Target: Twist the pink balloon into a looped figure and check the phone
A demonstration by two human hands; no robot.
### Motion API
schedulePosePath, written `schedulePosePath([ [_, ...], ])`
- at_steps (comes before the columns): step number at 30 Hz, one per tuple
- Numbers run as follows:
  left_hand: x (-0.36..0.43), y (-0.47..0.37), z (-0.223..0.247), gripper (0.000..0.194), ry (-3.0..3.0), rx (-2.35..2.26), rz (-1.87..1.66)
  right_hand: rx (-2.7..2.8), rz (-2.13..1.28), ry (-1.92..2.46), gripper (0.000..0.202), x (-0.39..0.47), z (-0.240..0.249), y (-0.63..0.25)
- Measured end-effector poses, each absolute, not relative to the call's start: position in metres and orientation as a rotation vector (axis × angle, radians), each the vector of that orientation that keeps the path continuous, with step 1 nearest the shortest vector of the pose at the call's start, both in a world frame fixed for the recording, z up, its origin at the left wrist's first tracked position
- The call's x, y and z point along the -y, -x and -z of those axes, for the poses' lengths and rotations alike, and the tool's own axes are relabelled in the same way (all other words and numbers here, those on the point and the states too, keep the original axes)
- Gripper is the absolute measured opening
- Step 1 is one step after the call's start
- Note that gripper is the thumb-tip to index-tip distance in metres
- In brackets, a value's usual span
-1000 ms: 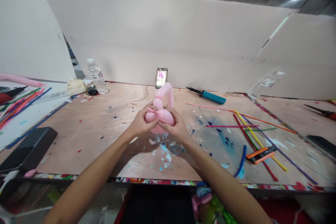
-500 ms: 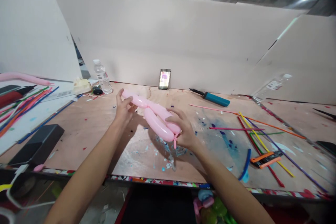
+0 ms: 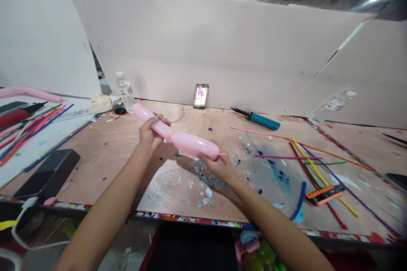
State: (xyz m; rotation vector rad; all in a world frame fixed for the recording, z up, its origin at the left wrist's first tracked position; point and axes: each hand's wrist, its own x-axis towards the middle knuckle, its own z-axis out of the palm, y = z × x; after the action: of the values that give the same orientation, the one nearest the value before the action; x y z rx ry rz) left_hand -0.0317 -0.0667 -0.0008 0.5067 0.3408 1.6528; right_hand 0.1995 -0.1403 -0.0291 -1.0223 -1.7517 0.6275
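Observation:
A long pink twisting balloon (image 3: 190, 144) stretches across the middle of the view above a plywood table (image 3: 121, 156), with a twist near its middle and its knotted tip pointing right. My left hand (image 3: 149, 133) is closed around the balloon's left section. My right hand (image 3: 216, 165) cups the right section from underneath, near the knot.
A phone (image 3: 201, 95) leans on the white back board. A teal hand pump (image 3: 260, 120) lies right of it, a water bottle (image 3: 124, 89) left. Several uninflated balloons (image 3: 318, 169) lie at right and more (image 3: 28, 125) at far left. A black box (image 3: 47, 173) sits front left.
The balloon was folded into a bunch between both hands, then unfolded. It is now stretched out almost straight, with my left hand further left and my right hand lower under it.

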Motion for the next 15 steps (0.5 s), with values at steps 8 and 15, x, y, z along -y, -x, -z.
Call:
schedulePosePath([
  [8,0.079,0.026,-0.001,0.046,-1.194,-0.678,-1.447,0.925,-1.354,0.902,0.046,0.117,0.030,-0.202],
  [15,0.101,0.015,-0.007,0.032,-1.292,-0.855,-1.356,0.742,-1.658,0.966,0.037,0.115,0.016,-0.214],
])
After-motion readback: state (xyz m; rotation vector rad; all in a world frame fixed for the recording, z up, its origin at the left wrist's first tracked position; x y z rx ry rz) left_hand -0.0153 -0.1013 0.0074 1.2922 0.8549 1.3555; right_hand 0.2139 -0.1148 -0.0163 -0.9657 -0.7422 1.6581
